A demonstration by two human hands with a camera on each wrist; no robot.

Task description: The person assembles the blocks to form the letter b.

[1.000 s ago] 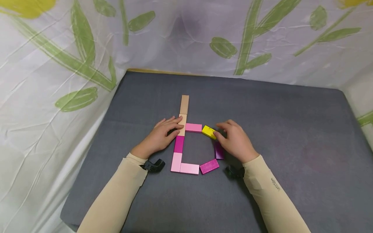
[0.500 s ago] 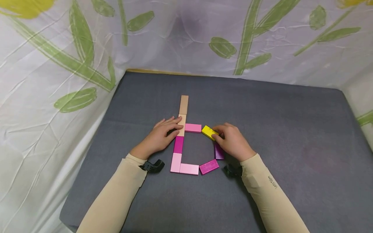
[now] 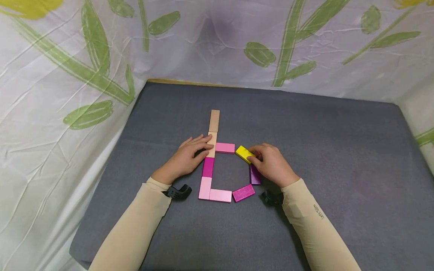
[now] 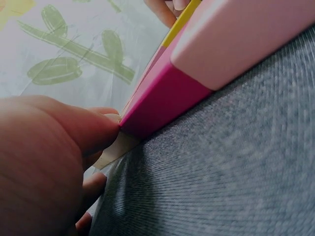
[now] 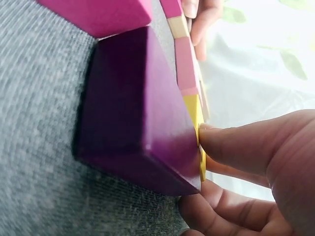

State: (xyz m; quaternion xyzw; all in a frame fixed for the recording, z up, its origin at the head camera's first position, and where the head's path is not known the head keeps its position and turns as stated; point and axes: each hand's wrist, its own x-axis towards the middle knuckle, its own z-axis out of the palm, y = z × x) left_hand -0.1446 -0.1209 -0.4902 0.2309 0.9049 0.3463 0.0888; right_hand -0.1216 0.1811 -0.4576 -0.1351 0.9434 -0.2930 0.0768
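On the grey cloth, flat rectangular blocks form an outline like a letter b. My right hand (image 3: 275,165) pinches the yellow block (image 3: 242,153) between thumb and fingers at the upper right of the loop. Just below it lies the dark purple block (image 5: 142,113), partly hidden by that hand in the head view. My left hand (image 3: 184,156) rests with fingers fairly straight on the light beige block (image 3: 212,141) in the upright column. The pink block (image 3: 225,148) runs from this column toward the yellow one, with a slight gap between.
A tan block (image 3: 214,120) tops the column. Below are a magenta block (image 3: 208,167), a pale pink block (image 3: 205,188), another pale pink block (image 3: 220,195) and a glittery magenta block (image 3: 243,193). A patterned curtain (image 3: 217,45) hangs behind the table (image 3: 339,158).
My right fingers have closed from a looser touch to a pinch on the yellow block, which has shifted slightly right, away from the pink block. The left hand stays in place.
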